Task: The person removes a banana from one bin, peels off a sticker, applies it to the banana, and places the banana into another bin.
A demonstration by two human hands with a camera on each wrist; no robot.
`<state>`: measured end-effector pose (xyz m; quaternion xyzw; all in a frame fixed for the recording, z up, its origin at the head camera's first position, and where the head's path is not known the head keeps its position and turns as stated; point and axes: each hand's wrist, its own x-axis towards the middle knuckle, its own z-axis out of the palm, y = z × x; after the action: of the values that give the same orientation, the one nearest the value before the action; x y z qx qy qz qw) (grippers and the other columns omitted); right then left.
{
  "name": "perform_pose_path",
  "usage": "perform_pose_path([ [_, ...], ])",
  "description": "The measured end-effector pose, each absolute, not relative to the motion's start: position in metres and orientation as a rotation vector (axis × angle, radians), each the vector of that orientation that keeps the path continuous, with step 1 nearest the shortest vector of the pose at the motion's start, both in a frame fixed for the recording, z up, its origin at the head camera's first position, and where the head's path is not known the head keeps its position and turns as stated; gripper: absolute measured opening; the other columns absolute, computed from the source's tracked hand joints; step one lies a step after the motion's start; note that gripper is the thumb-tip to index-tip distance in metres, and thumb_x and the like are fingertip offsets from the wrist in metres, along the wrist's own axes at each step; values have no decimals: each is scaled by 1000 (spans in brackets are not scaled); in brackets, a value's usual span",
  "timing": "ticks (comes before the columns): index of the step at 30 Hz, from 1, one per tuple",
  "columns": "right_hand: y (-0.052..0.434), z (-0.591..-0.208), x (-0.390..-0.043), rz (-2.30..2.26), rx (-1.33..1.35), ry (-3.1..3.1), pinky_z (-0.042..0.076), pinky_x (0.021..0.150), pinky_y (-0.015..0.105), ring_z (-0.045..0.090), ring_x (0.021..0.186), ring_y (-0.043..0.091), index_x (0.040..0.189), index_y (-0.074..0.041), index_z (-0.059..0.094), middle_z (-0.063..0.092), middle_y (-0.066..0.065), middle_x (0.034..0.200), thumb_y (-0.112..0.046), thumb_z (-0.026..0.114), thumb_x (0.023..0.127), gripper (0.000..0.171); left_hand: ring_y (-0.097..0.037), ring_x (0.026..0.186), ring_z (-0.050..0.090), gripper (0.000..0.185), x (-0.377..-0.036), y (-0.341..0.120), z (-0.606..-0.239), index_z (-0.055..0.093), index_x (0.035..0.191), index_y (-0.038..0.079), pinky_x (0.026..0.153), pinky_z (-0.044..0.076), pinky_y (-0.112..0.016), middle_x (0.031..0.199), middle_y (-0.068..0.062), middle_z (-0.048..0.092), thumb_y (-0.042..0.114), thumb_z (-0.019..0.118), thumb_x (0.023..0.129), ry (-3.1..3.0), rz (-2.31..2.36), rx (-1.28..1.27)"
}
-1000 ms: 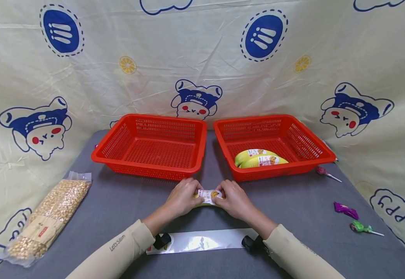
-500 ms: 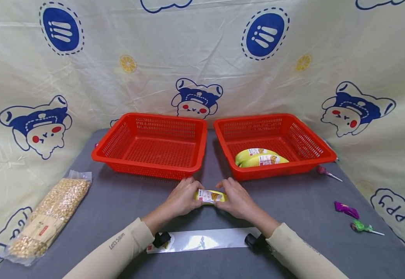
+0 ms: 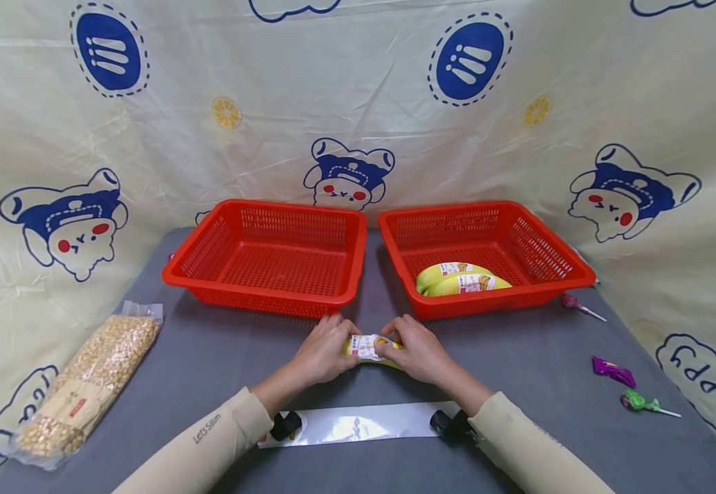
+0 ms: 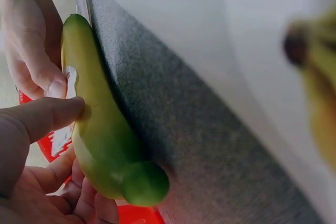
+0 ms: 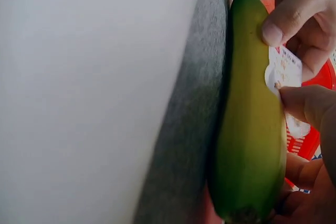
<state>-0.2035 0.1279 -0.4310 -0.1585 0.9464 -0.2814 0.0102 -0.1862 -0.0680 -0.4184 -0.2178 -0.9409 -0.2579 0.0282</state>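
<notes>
A yellow-green banana lies low over the grey cloth, between the two hands. My left hand grips its stem end, thumb on the near side and fingers behind. At the other end my right hand holds the banana, its thumb pressing on the edge of a white printed label. In the right wrist view this label sits across the banana's upper side, with part of its edge standing off the peel. A shiny white sticker strip lies under the wrists, with a printed label at its left end.
Behind the hands stand two red baskets, a left basket and a right basket holding labelled bananas. A bag of corn kernels lies at left. Lollipops and a purple-wrapped candy lie at right.
My right thumb dropped off the label to the banana's near side, uncovering the label, then came back onto its right part. My left hand kept its hold.
</notes>
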Motion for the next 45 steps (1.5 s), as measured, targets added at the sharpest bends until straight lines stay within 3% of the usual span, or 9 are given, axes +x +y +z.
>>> perform_pose_path([
  [9, 131, -429, -203, -901, -448, 2897, 35, 63, 27, 44, 73, 14, 100, -11, 65, 49, 1, 81, -24, 71, 81, 24, -20, 85, 50, 23, -193, -66, -419, 66, 94, 10, 77, 39, -33, 89, -5, 59, 27, 71, 78, -2906, -913, -604],
  [15, 132, -429, -202, -902, -454, 2911, 35, 64, 27, 44, 73, 13, 101, -10, 64, 49, 2, 81, -25, 71, 81, 25, -21, 84, 52, 14, -194, -67, -421, 70, 92, 8, 76, 38, -33, 87, -7, 64, 13, 65, 80, -2848, -1009, -597],
  [22, 135, -429, -189, -1034, -612, 3040, 39, 70, 26, 46, 85, 13, 106, -16, 64, 51, 2, 91, -22, 77, 77, 32, -25, 86, 55, 17, -192, -69, -423, 72, 94, 6, 76, 40, -35, 88, -8, 65, 12, 63, 80, -2798, -968, -629],
  [29, 132, -430, -180, -1009, -851, 3087, 37, 72, 26, 41, 92, 10, 94, -26, 73, 50, -4, 93, -23, 79, 74, 21, -23, 83, 53, 17, -190, -71, -423, 72, 93, 7, 74, 39, -32, 86, -7, 63, 13, 63, 80, -2811, -969, -590],
  [45, 129, -434, -187, -912, -712, 3150, 34, 69, 27, 41, 84, 10, 92, -28, 76, 50, -4, 86, -25, 80, 74, 19, -19, 83, 49, 29, -193, -74, -423, 69, 96, 5, 73, 38, -30, 87, -5, 59, 21, 71, 72, -2908, -963, -639],
])
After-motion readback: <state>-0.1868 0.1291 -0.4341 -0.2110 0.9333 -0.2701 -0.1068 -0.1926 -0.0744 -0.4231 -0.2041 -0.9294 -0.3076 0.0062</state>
